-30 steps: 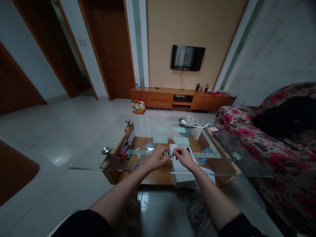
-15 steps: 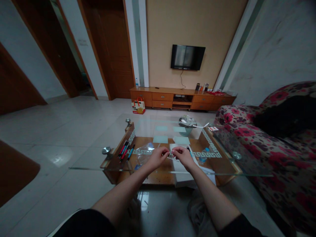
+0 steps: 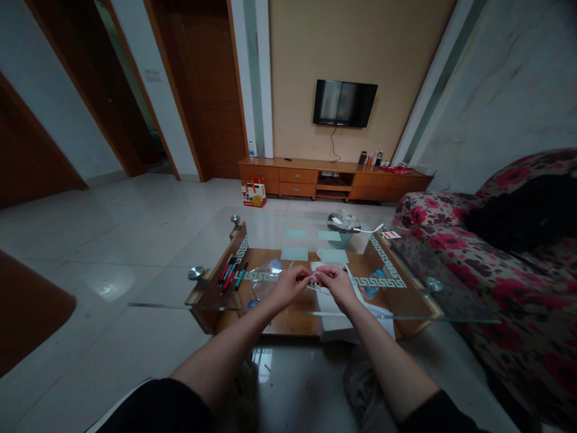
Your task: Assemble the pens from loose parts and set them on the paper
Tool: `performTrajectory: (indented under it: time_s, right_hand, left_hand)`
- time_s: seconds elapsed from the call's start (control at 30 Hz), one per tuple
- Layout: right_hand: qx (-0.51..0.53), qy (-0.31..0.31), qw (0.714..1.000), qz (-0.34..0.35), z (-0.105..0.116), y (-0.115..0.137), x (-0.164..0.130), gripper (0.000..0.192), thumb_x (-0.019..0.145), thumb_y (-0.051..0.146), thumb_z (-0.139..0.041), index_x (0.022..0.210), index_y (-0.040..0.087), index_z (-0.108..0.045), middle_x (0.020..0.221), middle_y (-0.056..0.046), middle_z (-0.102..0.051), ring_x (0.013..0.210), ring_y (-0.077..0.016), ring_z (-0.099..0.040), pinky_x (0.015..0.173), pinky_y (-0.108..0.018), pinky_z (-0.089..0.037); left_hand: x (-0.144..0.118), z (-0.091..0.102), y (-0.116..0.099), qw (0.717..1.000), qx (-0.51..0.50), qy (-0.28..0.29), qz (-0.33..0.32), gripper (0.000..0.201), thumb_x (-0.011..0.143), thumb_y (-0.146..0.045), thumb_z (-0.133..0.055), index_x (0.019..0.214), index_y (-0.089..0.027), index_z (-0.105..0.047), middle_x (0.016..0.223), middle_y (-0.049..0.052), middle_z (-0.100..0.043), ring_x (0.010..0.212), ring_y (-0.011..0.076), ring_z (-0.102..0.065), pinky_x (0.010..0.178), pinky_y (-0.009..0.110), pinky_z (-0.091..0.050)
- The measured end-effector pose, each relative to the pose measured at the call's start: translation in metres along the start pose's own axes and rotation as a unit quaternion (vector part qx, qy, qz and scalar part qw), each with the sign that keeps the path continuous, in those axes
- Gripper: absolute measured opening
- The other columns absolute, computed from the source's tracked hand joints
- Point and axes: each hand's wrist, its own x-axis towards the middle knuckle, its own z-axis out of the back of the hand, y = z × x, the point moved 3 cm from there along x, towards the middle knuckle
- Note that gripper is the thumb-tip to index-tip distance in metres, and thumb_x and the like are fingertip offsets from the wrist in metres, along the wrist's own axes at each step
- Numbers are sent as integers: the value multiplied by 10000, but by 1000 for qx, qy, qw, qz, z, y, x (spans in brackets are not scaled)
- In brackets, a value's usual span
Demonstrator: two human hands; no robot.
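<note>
Over the near part of the glass table (image 3: 180,300), my left hand (image 3: 291,284) and my right hand (image 3: 336,285) meet fingertip to fingertip. Both are closed in a pinch. Something small and pale shows between the fingertips, too small to name. Just below them is a thin white strip or cable-like piece (image 3: 319,291). To the left of my left hand is a clear plastic bag (image 3: 264,278). Several pens (image 3: 231,275) in red, black and blue lie farther left. White paper or a white box (image 3: 333,322) shows beneath my right hand, seen through the glass.
A water bottle (image 3: 373,282) with a blue cap is right of my hands. At the far right corner of the table lies a small card (image 3: 391,235). A mesh basket (image 3: 341,239) with crumpled white stuff shows beyond. A flowered sofa (image 3: 451,240) borders the right side.
My fingertips have come slightly closer together, still pinched over the same spot. The whole view has shifted a little; the things on the table stay where they were.
</note>
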Motion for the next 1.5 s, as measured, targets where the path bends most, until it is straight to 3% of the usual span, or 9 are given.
performTrajectory:
  time_s: [0.5, 0.87, 1.2, 1.37, 1.5]
  right_hand:
    - [-7, 25, 999, -25, -2, -3, -1, 330, 643, 392, -779, 865, 162, -696, 767, -64, -730, 715, -209, -696, 556, -261, -499]
    - [-101, 46, 993, 31, 0, -7, 3, 336, 688, 441, -720, 869, 158, -722, 702, -28, -693, 598, -138, -595, 532, -239, -437]
    - [-77, 49, 994, 52, -4, -7, 3, 376, 642, 399, -756, 914, 165, -646, 672, -20, -676, 602, -149, -616, 578, -259, -486]
    - [-120, 29, 988, 92, -1, 0, 0, 407, 692, 393, -718, 1027, 163, -689, 684, -28, -694, 578, -149, -601, 564, -263, -474]
    - [-146, 8, 982, 116, 1, 5, -2, 346, 727, 398, -694, 983, 169, -736, 718, -43, -706, 593, -154, -600, 566, -267, -468]
  left_hand:
    - [1, -1, 1, 1000, 2, -3, -4, 154, 871, -299, -576, 895, -184, -677, 828, 29, -704, 749, 146, -641, 700, 258, -501]
    - [2, 0, 4, 999, -24, -34, 7, 151, 850, -297, -612, 940, -193, -676, 900, 42, -721, 834, 170, -677, 790, 312, -543]
    - [2, -5, 10, 990, -132, 3, 53, 293, 888, -296, -554, 1153, -185, -613, 1072, 90, -706, 964, 211, -681, 841, 363, -560]
    - [1, -8, 10, 985, -161, 30, 52, 387, 899, -261, -528, 1281, -198, -538, 1162, 100, -674, 1033, 216, -660, 851, 360, -552]
    - [2, -9, 11, 981, -185, 35, 42, 436, 885, -208, -527, 1320, -200, -492, 1142, 101, -680, 1042, 195, -652, 897, 344, -522]
